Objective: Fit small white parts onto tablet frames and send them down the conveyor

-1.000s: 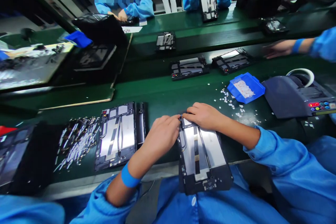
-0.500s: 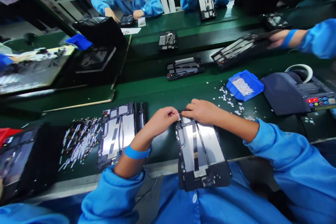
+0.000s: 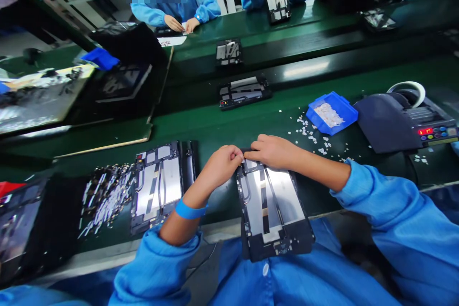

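An opened tablet chassis (image 3: 271, 210) with silver battery panels and black ribbon cables lies across the near edge of the green bench, its near end over my lap. My left hand (image 3: 223, 166) is curled, fingertips pinched at the chassis's far left corner. My right hand (image 3: 274, 151) is closed too, fingers pressed on the far edge right beside the left fingertips. Whatever sits between the fingertips is too small to make out. A second opened chassis (image 3: 160, 184) lies to the left of my left arm.
A heap of small silvery strips (image 3: 105, 196) lies left of the second chassis. A blue bin (image 3: 333, 113) of white bits, scattered bits (image 3: 311, 136) and a grey tape dispenser (image 3: 401, 122) stand at the right. Another chassis (image 3: 244, 92) rests on the conveyor; other people work opposite.
A co-worker's hand at the right lifted one chassis off the conveyor and left the view. My hands stayed pinched at the chassis's far edge, the left elbow dropping lower.
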Motion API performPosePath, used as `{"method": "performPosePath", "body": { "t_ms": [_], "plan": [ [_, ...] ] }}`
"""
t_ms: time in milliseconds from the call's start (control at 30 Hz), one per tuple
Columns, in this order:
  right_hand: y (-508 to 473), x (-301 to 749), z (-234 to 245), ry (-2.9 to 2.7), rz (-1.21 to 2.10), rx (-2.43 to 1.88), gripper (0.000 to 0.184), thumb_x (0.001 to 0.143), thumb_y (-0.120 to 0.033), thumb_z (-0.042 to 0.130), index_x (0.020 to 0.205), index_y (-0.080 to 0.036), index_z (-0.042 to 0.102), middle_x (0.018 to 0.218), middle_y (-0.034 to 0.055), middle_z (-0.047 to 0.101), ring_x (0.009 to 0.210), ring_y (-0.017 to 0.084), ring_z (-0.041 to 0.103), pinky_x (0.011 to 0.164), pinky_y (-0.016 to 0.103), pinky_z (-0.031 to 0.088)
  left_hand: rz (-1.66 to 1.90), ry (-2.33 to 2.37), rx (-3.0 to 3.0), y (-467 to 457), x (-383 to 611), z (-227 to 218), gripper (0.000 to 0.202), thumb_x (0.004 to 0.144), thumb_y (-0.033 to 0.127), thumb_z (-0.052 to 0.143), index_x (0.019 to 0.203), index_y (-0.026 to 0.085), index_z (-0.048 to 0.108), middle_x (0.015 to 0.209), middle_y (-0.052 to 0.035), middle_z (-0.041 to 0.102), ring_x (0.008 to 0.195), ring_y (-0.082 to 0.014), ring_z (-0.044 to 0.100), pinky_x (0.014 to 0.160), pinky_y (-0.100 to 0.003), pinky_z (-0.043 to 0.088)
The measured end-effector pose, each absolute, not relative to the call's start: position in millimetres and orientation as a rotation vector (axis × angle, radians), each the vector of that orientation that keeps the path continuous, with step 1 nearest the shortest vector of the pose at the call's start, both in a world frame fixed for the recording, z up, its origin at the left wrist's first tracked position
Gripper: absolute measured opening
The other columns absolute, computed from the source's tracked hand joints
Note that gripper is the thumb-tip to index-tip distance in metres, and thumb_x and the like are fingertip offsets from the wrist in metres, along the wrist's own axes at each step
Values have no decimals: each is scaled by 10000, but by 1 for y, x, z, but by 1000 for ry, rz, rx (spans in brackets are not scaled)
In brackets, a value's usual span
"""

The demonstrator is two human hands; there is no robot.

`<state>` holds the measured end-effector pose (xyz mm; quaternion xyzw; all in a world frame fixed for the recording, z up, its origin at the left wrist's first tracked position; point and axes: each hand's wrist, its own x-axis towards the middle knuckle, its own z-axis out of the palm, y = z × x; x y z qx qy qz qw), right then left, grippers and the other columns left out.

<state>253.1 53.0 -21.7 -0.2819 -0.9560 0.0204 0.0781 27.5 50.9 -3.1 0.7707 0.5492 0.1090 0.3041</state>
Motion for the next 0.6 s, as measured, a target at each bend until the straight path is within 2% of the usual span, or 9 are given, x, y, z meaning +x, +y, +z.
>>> {"method": "performPosePath", "body": {
  "t_ms": [333,433,600],
  "plan": [
    [52,253,-23,-2847,77,-833,309,1060,-185,465,1286,-216,674,950,90,626,841,229,424,691,339,323,351,1517,2038,42,33,-3,122,895,168,539,803,206,611,781,-14,596,788,-211,555,710,-322,387],
    [52,254,-25,-2837,103,-827,300,1054,-172,468,1262,-205,681,955,96,628,847,228,429,709,337,330,404,1594,1977,38,35,-5,51,881,165,576,903,203,600,780,9,542,757,-195,523,685,-313,364],
    [52,258,-30,-2819,74,-801,332,1052,-160,464,1323,-178,656,989,100,650,846,229,441,743,346,341,559,1688,1660,33,33,-23,348,828,208,677,1154,176,558,856,30,500,721,-154,502,660,-286,387]
  ]
}}
